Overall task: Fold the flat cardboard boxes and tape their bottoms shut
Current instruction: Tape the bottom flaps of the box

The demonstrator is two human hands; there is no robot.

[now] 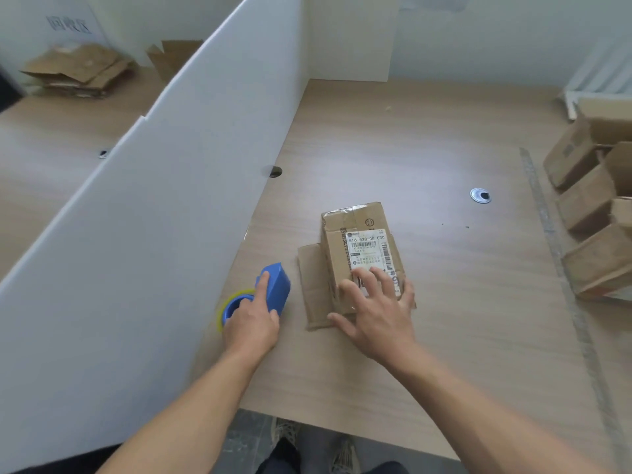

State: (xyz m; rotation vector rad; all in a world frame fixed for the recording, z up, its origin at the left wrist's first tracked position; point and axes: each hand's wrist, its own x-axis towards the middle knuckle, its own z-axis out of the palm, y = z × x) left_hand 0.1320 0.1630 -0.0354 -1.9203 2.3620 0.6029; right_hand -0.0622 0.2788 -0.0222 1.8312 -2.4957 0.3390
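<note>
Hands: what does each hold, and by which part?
The left hand grips the tape dispenser at its rear end, index finger along the top. The right hand holds nothing; it rests flat on the cardboard box.

Wood-grain table (427, 138), tall white divider panel (136, 217) along left, white wall (478, 35) far, metal cable grommet (480, 195) right, grey floor (246, 436) near.

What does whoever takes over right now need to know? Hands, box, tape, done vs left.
Left hand grips the blue tape dispenser on the table.
Right hand rests open on the labelled flat box, mid-table.
Done: folded boxes piled at the right edge.
Left: fold this box and tape its bottom; more flat cardboard lies beyond the white divider.
</note>
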